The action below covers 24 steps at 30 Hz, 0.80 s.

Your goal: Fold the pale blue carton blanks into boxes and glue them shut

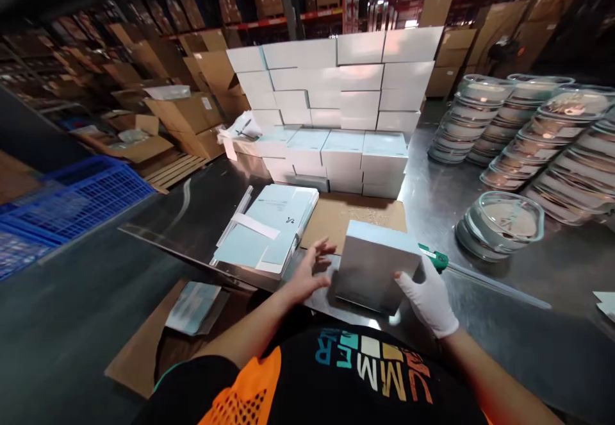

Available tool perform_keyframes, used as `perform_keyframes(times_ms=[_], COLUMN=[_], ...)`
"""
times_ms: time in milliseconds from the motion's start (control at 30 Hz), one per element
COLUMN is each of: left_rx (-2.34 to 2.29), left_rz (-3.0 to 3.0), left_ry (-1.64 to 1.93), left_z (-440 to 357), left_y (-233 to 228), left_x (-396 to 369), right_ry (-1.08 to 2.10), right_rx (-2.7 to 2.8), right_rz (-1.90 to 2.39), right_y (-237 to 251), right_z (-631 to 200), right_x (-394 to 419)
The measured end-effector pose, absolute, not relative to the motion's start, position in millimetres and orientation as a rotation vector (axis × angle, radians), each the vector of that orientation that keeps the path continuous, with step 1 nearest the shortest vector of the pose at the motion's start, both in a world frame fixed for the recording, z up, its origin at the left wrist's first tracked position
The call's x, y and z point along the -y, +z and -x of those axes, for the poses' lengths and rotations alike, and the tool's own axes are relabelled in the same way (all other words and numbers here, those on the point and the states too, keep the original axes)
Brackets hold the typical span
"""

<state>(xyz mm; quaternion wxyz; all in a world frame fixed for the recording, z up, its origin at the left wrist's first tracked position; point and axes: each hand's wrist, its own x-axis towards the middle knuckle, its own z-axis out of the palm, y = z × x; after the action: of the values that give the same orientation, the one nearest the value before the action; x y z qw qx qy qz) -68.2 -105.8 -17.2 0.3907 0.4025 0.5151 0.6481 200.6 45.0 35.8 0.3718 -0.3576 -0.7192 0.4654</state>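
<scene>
A white box with a pale blue top stands at the near edge of the metal table in front of me. My right hand, in a white glove with a bare thumb tip, grips its right side, thumb across the near face; the other fingers are partly hidden. Bare and with fingers apart, my left hand hovers just off the box's left side and holds nothing. Left of it lies a stack of flat pale blue cartons with a white strip across the top. A green-handled tool lies behind the gloved hand.
A wall of stacked white boxes rises behind a cardboard sheet. Stacks of round clear-lidded containers fill the right side. A blue crate and open cartons stand at left. Below the table edge is an open carton.
</scene>
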Motion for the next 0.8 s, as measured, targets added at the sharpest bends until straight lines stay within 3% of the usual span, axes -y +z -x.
perform_keyframes(times_ms=[100,233,433,567,800], left_rx=[-1.281,-1.297,-1.504,-1.905,-2.141], left_rz=[-0.889,-0.704,-0.553,-0.421,-0.260], left_ry=[1.541,1.734,2.311,2.389,2.171], left_z=[50.1,67.3,208.1,299.2,372.4], left_y=[-6.8,38.0,148.3,201.2,204.4], left_x=[103.5,86.3,26.9,-16.0,-59.5], right_ry=[1.288,1.492,1.580,1.431,1.385], right_rx=[1.692,1.731,2.149,2.265,2.324], right_rz=[0.891,0.618,0.708,0.602,0.637], right_y=[52.9,52.4,-4.7,-26.0,-26.6], right_z=[-178.7,-159.3,-155.9,-152.3,-152.5], right_x=[-46.2,-41.1,-29.4,-33.9,-41.6])
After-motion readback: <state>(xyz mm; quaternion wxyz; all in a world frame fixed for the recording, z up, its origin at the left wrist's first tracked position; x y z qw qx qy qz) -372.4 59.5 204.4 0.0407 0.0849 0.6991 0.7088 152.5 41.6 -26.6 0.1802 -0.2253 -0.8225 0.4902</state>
